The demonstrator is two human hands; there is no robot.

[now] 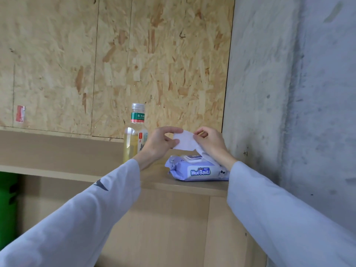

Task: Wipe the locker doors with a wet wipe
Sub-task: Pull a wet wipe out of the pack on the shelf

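A white wet wipe (184,142) is stretched between my two hands above the locker top. My left hand (161,143) pinches its left edge. My right hand (210,142) pinches its right edge, and the wipe's tail hangs down toward the pack. The purple wet-wipe pack (196,168) lies on the locker top (152,178) just below my hands, its lid at the top partly hidden by the wipe. Pale wooden locker doors (163,224) sit below the top, between my sleeves.
A clear bottle (134,132) of yellowish liquid stands left of the pack, close behind my left hand. Chipboard panels (115,64) form the back wall. A grey concrete wall (289,93) closes the right side. Something green (7,205) shows at the lower left.
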